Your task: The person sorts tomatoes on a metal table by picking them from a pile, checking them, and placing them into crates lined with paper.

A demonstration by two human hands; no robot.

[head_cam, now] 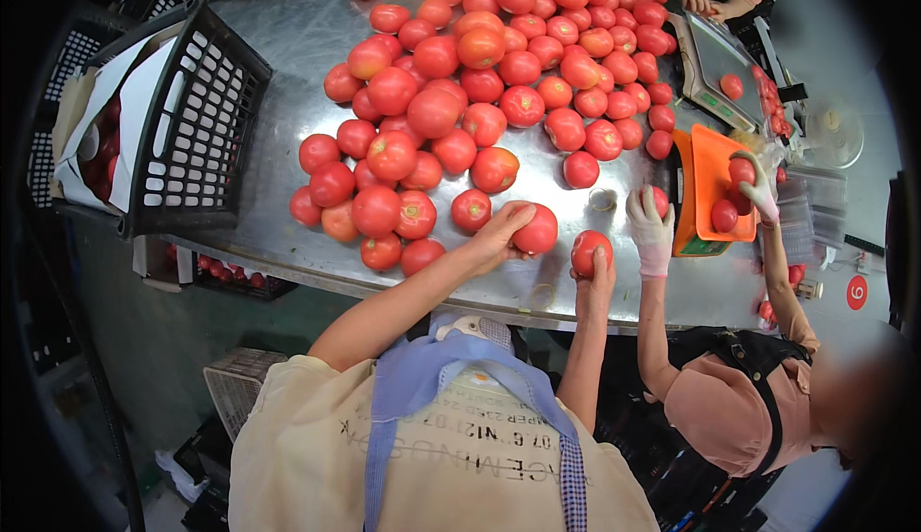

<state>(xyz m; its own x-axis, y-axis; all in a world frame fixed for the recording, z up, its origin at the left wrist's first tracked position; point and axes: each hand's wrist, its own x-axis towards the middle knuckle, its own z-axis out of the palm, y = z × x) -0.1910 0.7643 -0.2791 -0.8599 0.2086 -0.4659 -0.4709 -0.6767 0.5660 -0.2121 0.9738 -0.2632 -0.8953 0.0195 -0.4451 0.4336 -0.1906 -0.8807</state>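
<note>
My left hand [501, 231] is closed around a red tomato [540, 230], held just above the steel table. A little to the right, my right hand [596, 284] grips another red tomato [588, 248] from below. Left of my hands, a single tomato [471, 209] sits at the near side of a large heap of tomatoes [432, 111]. One more loose tomato [581, 169] rests beyond my hands. A thin rubber band [601, 199] lies on the metal between the heap and my right hand.
A black plastic crate [209, 122] stands on the steel table [273, 233] at the left. On the right, a gloved co-worker [727, 410] handles tomatoes over an orange scale tray [709, 172]. Another scale [719, 64] and a second person's hands [709, 7] are at the far right.
</note>
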